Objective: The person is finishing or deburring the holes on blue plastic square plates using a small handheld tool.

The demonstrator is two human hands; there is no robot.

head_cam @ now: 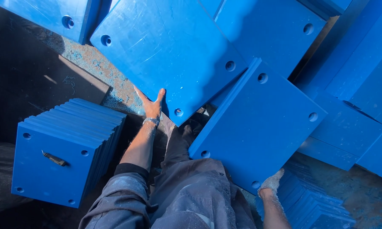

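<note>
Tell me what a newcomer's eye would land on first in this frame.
Big blue square plates with corner holes fill the view. The left hand presses on the edge of one large plate at top centre, and the dusty right hand grips the bottom corner of a second plate at centre right. At lower left stands a neat stack of plates with a small dark tool lying on top.

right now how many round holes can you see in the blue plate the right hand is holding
4: one at the blue plate's top corner, one at its right corner, one at its left corner, and one at the bottom corner beside the right hand. None seem hidden.
</note>
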